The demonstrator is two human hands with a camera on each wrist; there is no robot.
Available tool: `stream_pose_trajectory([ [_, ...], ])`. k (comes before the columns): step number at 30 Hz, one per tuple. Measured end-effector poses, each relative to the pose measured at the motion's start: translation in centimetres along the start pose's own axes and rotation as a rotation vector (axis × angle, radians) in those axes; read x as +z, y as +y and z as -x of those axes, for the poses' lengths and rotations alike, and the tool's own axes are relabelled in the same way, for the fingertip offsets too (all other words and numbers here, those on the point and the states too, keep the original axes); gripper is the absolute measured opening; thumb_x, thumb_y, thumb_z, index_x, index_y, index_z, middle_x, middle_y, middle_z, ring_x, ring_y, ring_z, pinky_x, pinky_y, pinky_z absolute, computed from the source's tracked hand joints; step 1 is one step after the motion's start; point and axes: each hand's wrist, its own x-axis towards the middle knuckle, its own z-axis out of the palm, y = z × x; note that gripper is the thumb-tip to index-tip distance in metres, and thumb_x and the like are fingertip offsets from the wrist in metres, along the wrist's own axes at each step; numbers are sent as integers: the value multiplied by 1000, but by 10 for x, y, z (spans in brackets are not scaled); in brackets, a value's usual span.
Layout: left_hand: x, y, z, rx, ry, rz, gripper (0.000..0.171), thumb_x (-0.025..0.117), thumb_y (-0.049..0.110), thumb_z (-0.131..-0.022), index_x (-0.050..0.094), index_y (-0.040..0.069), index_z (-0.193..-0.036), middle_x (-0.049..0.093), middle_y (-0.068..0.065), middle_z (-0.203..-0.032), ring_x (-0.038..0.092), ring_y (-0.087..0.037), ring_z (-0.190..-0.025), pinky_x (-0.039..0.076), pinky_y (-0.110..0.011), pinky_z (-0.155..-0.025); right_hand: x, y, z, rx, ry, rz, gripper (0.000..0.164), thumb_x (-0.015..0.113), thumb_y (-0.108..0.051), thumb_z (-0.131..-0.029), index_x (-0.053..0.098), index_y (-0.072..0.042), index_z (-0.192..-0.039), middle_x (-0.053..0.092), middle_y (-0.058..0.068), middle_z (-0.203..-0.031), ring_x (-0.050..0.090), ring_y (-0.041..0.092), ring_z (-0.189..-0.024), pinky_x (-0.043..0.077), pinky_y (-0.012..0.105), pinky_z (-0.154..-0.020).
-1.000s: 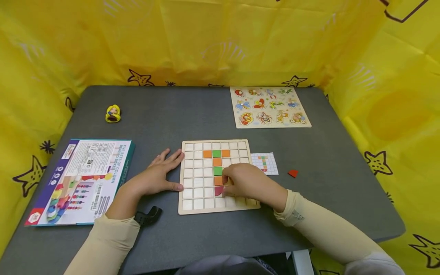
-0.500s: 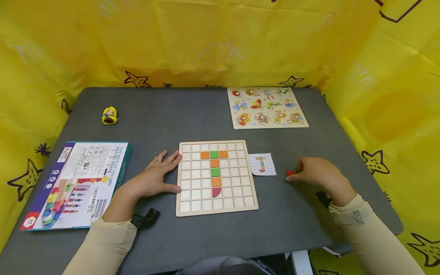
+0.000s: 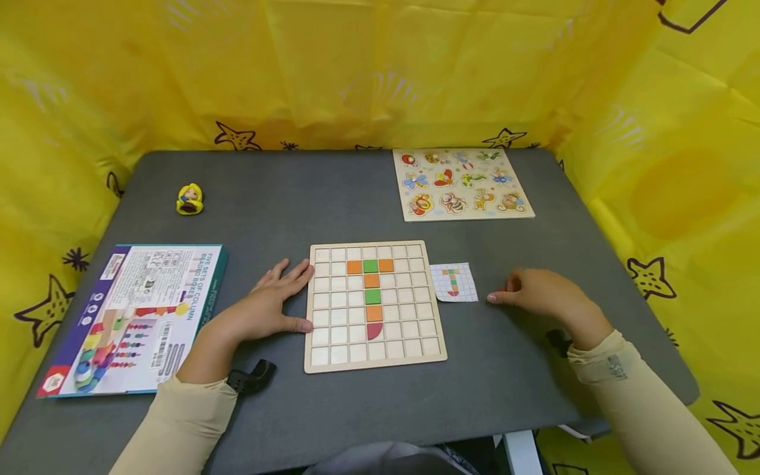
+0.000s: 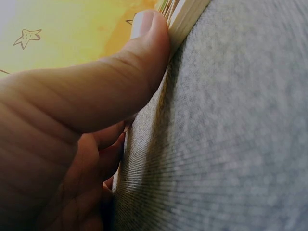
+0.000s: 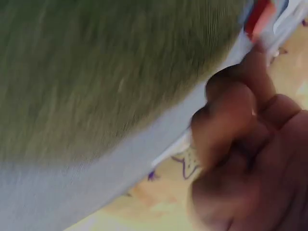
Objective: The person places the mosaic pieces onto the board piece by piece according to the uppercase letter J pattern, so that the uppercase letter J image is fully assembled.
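A wooden grid board (image 3: pixel 338 367) lies flat on the table. Orange and green square tiles form a T on it, with a dark pink quarter-round tile (image 3: pixel 374 330) below the stem. My left hand (image 3: pixel 255 310) spreads its fingers against the board's left edge; the left wrist view shows the thumb (image 4: pixel 139 62) touching that edge. Right of a small printed pattern card (image 3: pixel 457 290), my right hand (image 3: pixel 546 300) pinches a red tile (image 5: pixel 257 18) between thumb and fingers. Those fingers cover most of the tile in the head view, so its full shape is hidden.
At the back right lies a wooden insect puzzle board (image 3: pixel 463 185). A flat toy box (image 3: pixel 130 323) lies at the left, with a small yellow figurine (image 3: pixel 190 199) behind it. Yellow cloth (image 3: pixel 380 72) hangs around the grey table (image 3: pixel 285 198).
My right hand has left the board and moved right to the red tile, which it now pinches. The dark pink tile stays in its cell. My left hand keeps its place.
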Motion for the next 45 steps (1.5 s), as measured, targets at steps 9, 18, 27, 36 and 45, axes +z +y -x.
stream_pose_trajectory([
  [9,0,0,0,1,1,-5,105,71,63,-68,13,32,-151,4,10,-159,-7,-37,-145,5,-68,-107,9,8,-2,-180,91,-66,19,74,-26,-80,61,-13,-85,57,-4,-69,49,11,-63,40,27,-59],
  [18,0,-1,0,-8,-3,-7,106,70,64,-68,12,32,-151,4,9,-159,-8,-38,-145,5,-69,-107,7,14,-2,-117,96,-40,41,76,-43,-75,61,-11,-96,58,-1,-74,52,14,-67,41,29,-62],
  [27,0,-2,-1,-5,-3,-13,106,69,65,-68,10,33,-151,3,10,-159,-8,-39,-145,6,-70,-106,7,21,1,-237,102,-51,23,78,-20,-74,66,-16,-94,62,-6,-77,55,11,-73,45,30,-68],
  [36,0,-1,0,-1,-5,-17,105,70,63,-69,11,32,-151,4,9,-159,-8,-37,-145,6,-70,-106,11,5,1,-247,168,-23,16,77,-21,-74,67,-17,-86,59,-9,-70,52,8,-66,44,27,-65],
  [45,0,0,-1,10,3,-13,105,71,61,-69,12,30,-151,4,10,-159,-9,-34,-145,3,-65,-109,16,-93,-5,-510,219,64,16,77,-28,-74,68,-21,-85,58,-9,-71,47,4,-63,41,22,-59],
])
